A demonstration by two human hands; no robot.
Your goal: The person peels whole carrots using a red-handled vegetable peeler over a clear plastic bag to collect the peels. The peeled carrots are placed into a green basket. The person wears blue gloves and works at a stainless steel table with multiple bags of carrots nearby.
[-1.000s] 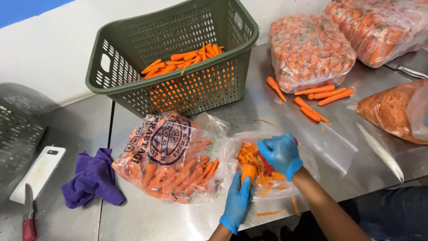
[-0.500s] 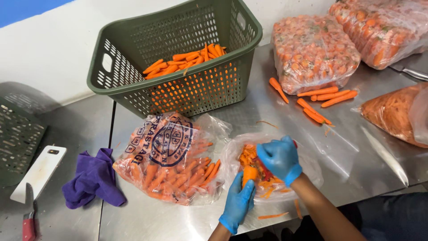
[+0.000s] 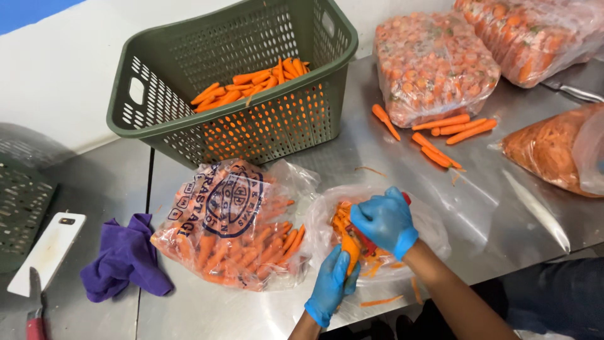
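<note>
Stainless-steel worktable (image 3: 503,208) carries the work. Left gloved hand (image 3: 331,286) clamps an orange carrot (image 3: 350,249) over a clear plastic bag (image 3: 434,226) (so peelings collect) — right gloved hand (image 3: 385,220) closes on a red-handled peeler (image 3: 366,244). Green slatted plastic basket (image 3: 189,135) at 11 o'clock.

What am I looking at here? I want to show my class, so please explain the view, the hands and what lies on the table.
One camera on a person's head looks down at a steel table. The left hand, in a blue glove, holds a carrot. The right hand works a red-handled peeler over a clear bag of peelings. Nearby: a printed bag of carrots, a green basket of peeled ones, loose carrots and a purple cloth.
</note>
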